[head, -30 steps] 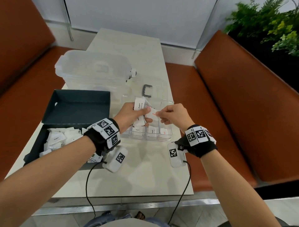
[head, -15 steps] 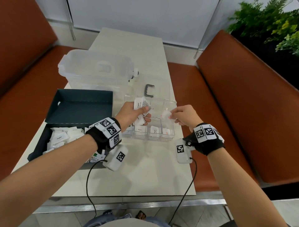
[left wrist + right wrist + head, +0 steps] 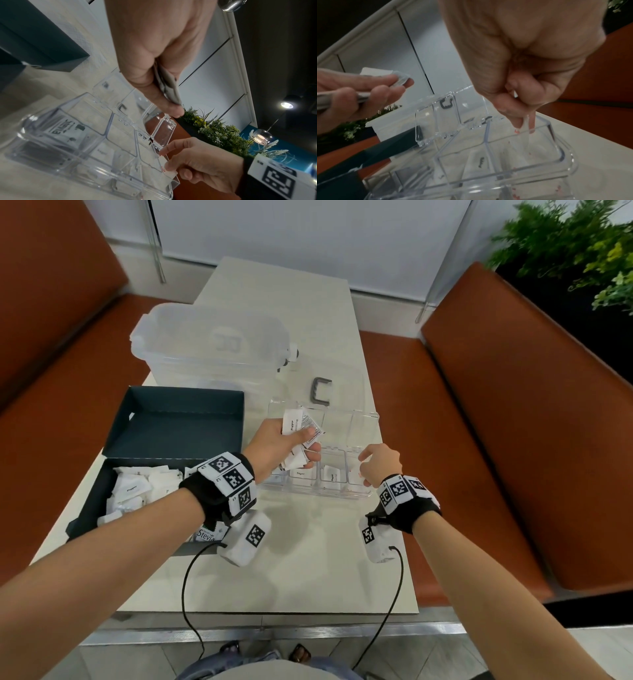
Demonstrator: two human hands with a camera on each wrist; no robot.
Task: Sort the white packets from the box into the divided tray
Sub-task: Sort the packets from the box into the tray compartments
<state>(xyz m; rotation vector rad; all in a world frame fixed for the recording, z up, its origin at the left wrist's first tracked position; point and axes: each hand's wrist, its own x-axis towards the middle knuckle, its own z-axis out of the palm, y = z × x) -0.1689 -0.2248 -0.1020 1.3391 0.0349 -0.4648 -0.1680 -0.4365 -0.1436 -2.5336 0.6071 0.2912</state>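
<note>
My left hand (image 3: 306,441) grips a fan of several white packets (image 3: 301,424) above the left half of the clear divided tray (image 3: 318,492). In the left wrist view the packets (image 3: 169,88) sit edge-on between thumb and fingers. My right hand (image 3: 371,465) hangs over the tray's right end compartment and pinches one white packet (image 3: 169,168) with red print, its lower edge inside the rim (image 3: 556,135). Single packets lie in the front compartments (image 3: 331,474). The dark box (image 3: 171,419) at left holds several loose packets (image 3: 133,487).
A large clear plastic tub (image 3: 212,344) stands behind the box. A grey C-shaped clip (image 3: 322,392) lies behind the tray's raised lids. Orange-brown benches (image 3: 513,422) flank the narrow table, with plants (image 3: 565,251) at far right. Cables hang from both wrists over the near table edge.
My right hand drew one packet off the bundle in my left hand and carried it right and down to the tray's end compartment. The left hand stayed put.
</note>
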